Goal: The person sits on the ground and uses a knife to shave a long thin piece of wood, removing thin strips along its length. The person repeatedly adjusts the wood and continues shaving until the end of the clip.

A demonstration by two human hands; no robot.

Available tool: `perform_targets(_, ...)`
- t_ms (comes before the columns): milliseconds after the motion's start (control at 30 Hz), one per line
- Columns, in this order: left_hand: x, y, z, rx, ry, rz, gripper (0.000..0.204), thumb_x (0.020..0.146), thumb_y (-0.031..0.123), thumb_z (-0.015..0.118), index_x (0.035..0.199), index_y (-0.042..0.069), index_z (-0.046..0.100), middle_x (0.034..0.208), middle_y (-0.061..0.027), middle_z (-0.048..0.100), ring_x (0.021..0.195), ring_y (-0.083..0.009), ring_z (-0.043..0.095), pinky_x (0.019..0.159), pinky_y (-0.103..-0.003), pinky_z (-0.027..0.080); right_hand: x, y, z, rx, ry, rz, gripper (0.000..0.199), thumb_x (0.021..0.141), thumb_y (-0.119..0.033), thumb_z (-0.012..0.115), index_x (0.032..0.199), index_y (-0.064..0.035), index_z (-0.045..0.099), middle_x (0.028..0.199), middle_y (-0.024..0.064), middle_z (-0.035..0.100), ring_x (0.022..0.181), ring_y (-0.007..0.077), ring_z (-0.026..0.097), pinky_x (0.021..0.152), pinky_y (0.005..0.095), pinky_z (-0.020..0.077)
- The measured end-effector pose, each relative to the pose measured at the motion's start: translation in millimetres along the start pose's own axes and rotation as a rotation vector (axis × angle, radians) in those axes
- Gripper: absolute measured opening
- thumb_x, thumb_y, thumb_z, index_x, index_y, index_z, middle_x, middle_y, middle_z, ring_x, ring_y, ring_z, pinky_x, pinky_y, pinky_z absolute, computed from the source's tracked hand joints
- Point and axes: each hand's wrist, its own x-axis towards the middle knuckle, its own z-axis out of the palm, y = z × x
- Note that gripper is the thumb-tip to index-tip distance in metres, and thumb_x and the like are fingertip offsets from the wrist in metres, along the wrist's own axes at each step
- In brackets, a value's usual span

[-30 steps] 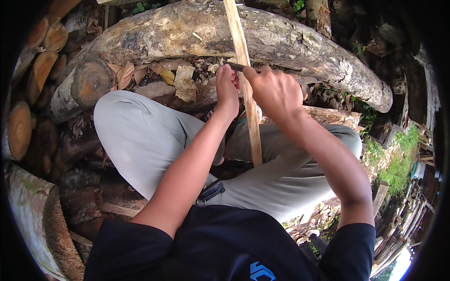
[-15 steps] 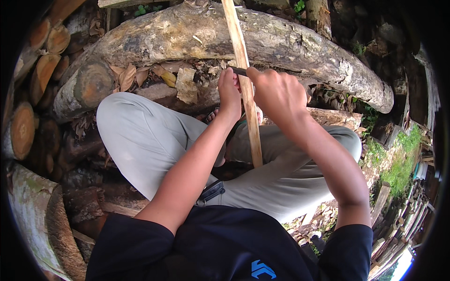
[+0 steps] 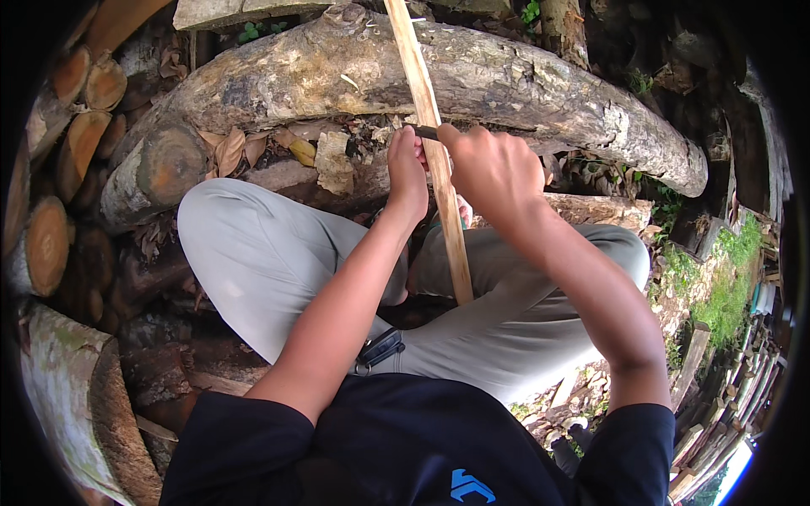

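Observation:
A long, pale wooden strip (image 3: 445, 198) slants from beyond the big log down to my lap, its near end against my right thigh. Across its upper face lies a dark-bladed knife (image 3: 428, 132), of which only a short stretch shows between my hands. My right hand (image 3: 498, 169) is closed at the knife's right end, knuckles up; the handle is hidden inside it. On the strip's left side my left hand (image 3: 407, 174) is closed, its fingertips pinching the knife's other end. The strip runs between my two hands.
A thick, curved log (image 3: 312, 67) lies crosswise in front of me, under the strip. Cut log ends (image 3: 46, 244) are stacked at the left, with a large log (image 3: 63, 388) nearer me. Dry leaves (image 3: 229, 152) lie between the logs. Split wood (image 3: 734, 413) is piled at the right.
Both hands and the knife have shifted very slightly left in the picture, along with the strip's upper part. The grip looks the same, and the view itself has moved a little.

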Motion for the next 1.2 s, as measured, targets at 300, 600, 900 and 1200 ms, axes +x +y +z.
perform_targets(300,13,-2,-10,-0.004,-0.026,-0.014,0.025,0.106,0.027,0.044,0.083,0.016,0.045,0.073,0.0052,0.042,0.064,-0.0075,0.040,0.060,-0.026,0.034,6,-3,1,-0.069,-0.030,-0.020,0.008,0.086,-0.009,0.064,0.094,-0.0090,0.065,0.078,0.0137,0.071,0.073,0.0283,0.075,0.059,0.0366,0.0598)
perform_targets(600,22,7,-15,0.120,-0.078,-0.010,0.026,0.107,0.030,0.042,0.086,0.016,0.046,0.077,0.0041,0.043,0.069,-0.0084,0.042,0.062,-0.029,0.037,9,3,2,0.016,-0.065,0.013,0.019,0.085,-0.005,0.061,0.103,-0.0112,0.065,0.079,0.0157,0.071,0.070,0.0327,0.074,0.057,0.0414,0.0593)
perform_targets(900,14,17,-2,0.216,-0.027,-0.049,0.025,0.108,0.031,0.043,0.086,0.018,0.045,0.075,0.0076,0.041,0.063,-0.0049,0.038,0.051,-0.024,0.028,10,9,9,-0.007,-0.042,0.023,0.021,0.086,-0.005,0.061,0.106,-0.0126,0.063,0.082,0.0168,0.071,0.073,0.0330,0.074,0.056,0.0424,0.0592)
perform_targets(1200,21,24,6,0.253,-0.006,0.014,0.023,0.108,0.031,0.039,0.092,0.015,0.044,0.081,0.0034,0.047,0.065,-0.0074,0.046,0.053,-0.026,0.038,18,10,12,-0.024,0.018,-0.028,0.021,0.087,-0.007,0.061,0.106,-0.0131,0.065,0.078,0.0150,0.071,0.071,0.0325,0.074,0.057,0.0419,0.0597)
